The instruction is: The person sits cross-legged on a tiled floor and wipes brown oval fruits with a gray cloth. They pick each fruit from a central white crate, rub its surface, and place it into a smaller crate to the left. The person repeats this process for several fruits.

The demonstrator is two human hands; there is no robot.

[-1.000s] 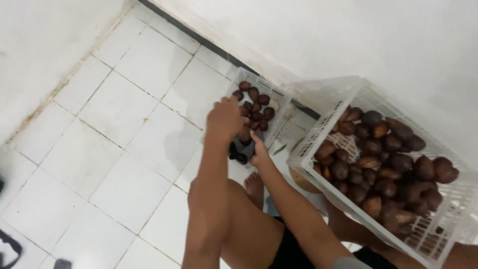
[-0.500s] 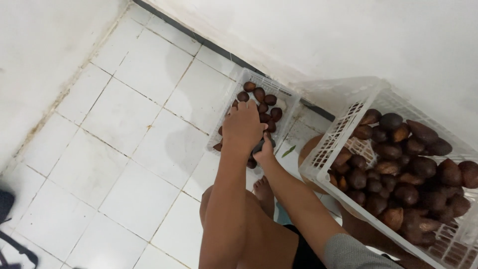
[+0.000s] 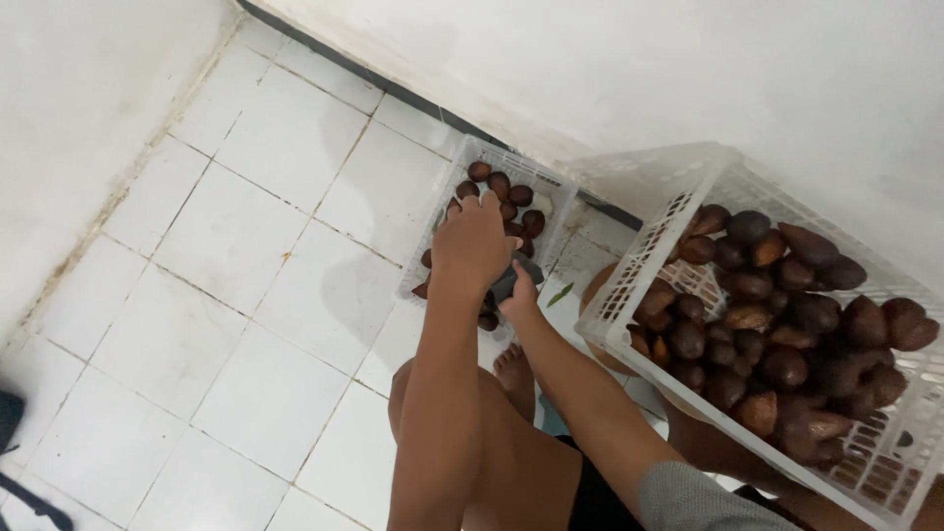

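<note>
1. The left hand (image 3: 474,246) reaches down over a small white plastic lattice basket (image 3: 462,167) on the floor. Its fingers (image 3: 470,206) curl downward onto the heap of dark brown, scaly, egg-shaped fruits (image 3: 503,187) inside. The back of the hand hides the fingertips, so I cannot tell whether they have closed on a fruit.
2. The right hand (image 3: 519,295) sits just beside and below the left, at the near edge of the same basket. It touches a dark grey object (image 3: 505,278) that is mostly covered. Whether the fingers are closed around it cannot be made out.
3. The small basket stands close to the dark strip at the foot of the white wall (image 3: 639,79).
4. To the right, a larger white plastic lattice crate (image 3: 639,265) rests tilted. It is packed with more of the same brown fruits (image 3: 777,315).
5. Both bare forearms stretch forward from the person, who sits low. A bare knee and a bare foot (image 3: 515,372) show on the white tiled floor (image 3: 246,256).
6. A small green leaf (image 3: 560,293) lies on the tile between the basket and the crate.
</note>
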